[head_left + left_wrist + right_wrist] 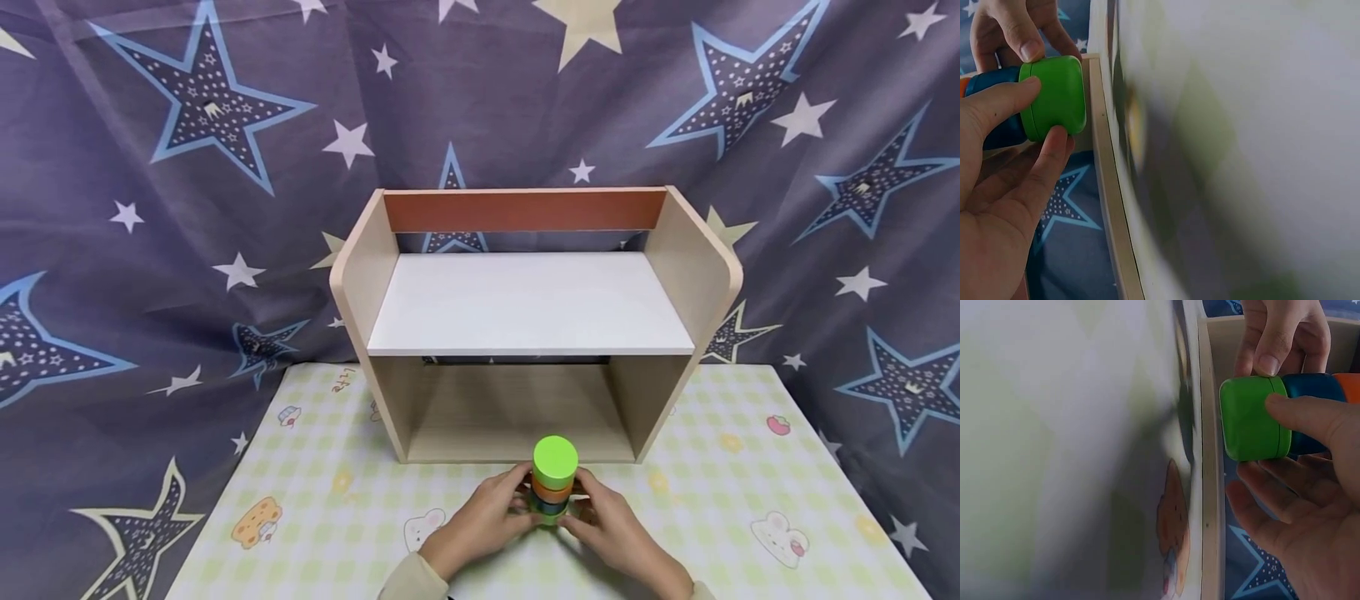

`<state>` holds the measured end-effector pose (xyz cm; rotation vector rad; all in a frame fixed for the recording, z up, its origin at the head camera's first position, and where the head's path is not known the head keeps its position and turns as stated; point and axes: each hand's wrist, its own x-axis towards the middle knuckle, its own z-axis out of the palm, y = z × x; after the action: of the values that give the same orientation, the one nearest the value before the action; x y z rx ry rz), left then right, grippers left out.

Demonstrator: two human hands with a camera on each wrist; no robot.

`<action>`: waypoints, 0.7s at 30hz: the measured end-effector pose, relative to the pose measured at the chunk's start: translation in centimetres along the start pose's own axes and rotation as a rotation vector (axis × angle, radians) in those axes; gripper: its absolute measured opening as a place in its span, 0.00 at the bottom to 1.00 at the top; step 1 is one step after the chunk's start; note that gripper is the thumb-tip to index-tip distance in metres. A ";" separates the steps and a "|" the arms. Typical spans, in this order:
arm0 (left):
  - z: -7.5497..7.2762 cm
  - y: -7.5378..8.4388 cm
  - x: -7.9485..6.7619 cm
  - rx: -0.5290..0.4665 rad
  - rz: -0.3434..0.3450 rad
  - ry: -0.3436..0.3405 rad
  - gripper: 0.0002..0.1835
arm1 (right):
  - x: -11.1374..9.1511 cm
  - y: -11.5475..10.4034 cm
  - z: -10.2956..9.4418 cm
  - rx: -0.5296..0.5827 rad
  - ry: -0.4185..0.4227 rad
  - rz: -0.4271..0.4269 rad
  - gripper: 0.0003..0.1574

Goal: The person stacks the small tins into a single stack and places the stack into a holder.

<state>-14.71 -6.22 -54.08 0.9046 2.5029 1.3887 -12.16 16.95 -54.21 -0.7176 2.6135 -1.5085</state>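
A short column of round coloured pieces [555, 463], bright green on top with orange, dark blue and green below, stands upright between both hands in front of the shelf. My left hand [486, 518] holds it from the left, thumb on the near side and fingers farther round. From the right, my right hand [617, 528] grips it with thumb and fingers. The wrist views show both thumbs against the lower green piece [1055, 99] near its seam with the blue piece [1311, 387]. Whether its base touches the table cannot be told.
Just beyond the hands stands a wooden two-level shelf [352, 287] with a white upper board [531, 304] and a brown back rail [525, 211]. A green-checked tablecloth [315, 517] with cartoon prints covers the table. Behind hangs a dark blue star-patterned curtain [510, 108].
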 end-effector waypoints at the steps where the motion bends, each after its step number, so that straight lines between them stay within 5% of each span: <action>1: -0.1 0.0 -0.1 -0.001 -0.001 0.003 0.35 | 0.1 -0.1 0.1 -0.003 -0.002 -0.004 0.39; 21: -1.9 0.0 -1.4 -0.037 -0.019 0.033 0.37 | 1.3 -1.1 1.3 -0.019 0.009 -0.071 0.40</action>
<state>-14.36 -8.38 -53.23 0.8557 2.4943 1.4504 -12.58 14.93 -53.71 -0.8154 2.6396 -1.5093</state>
